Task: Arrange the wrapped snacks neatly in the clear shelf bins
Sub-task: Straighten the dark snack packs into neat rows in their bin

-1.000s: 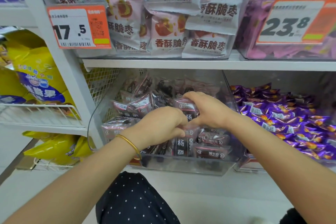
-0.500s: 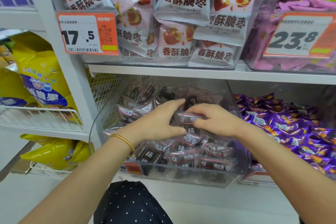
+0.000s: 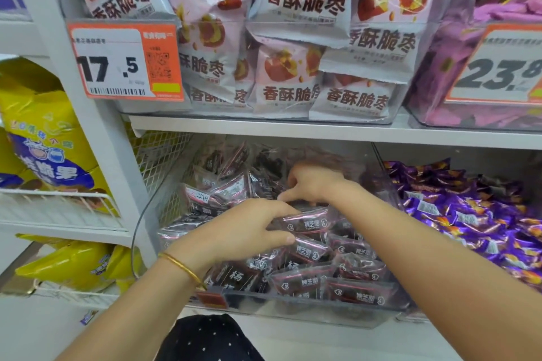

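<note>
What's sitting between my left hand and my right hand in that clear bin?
In the head view, only dark wrapped snacks fill the gap between the left hand and the right hand, inside the clear bin.

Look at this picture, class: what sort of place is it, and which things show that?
Most likely a shop's snack aisle. Orange price tags hang on white shelves, and clear bins hold many identical wrapped snacks that both hands are sorting.

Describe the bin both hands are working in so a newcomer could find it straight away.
Find the orange 17.5 price tag. Directly under that shelf sits a clear bin of dark maroon wrapped snacks. The bin to its right holds shiny purple candies instead.
</note>
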`<state>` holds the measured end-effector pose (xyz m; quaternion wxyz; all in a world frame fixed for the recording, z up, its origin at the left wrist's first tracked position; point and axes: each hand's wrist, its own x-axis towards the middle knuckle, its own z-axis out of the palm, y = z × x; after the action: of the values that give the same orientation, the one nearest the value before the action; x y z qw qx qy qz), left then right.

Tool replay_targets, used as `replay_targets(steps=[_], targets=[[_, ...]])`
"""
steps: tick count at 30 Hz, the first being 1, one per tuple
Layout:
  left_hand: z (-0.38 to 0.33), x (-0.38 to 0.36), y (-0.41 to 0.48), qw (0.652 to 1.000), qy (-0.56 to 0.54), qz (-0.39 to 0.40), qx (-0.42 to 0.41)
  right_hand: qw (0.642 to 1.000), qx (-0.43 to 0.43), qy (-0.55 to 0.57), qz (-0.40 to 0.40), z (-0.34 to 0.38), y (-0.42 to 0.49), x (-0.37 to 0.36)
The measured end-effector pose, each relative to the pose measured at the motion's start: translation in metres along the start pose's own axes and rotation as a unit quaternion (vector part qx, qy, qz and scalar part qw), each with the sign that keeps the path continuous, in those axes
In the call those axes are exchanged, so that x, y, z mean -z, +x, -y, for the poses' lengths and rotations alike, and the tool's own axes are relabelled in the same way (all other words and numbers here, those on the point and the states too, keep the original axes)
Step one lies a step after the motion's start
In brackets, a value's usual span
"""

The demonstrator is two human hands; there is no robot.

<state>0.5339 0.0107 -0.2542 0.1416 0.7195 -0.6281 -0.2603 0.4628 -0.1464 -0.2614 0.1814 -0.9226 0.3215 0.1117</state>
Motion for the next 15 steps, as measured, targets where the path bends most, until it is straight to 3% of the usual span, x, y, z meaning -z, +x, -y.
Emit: replay_targets(steps=[7, 13, 15], targets=[[-0.002, 0.001, 0.000, 1.000, -0.006, -0.005, 0.003, 0.987, 0.004, 0.025, -0.158, -0.013, -0.010, 0.012], [-0.004, 0.003, 0.002, 1.000, -0.011, 0.000, 0.005, 0.976, 0.031, 0.094, -0.194, -0.030, -0.033, 0.017], [-0.007, 0.004, 0.003, 1.000, -0.029, -0.008, 0.008, 0.973, 0.060, 0.040, -0.221, -0.030, -0.041, 0.016]])
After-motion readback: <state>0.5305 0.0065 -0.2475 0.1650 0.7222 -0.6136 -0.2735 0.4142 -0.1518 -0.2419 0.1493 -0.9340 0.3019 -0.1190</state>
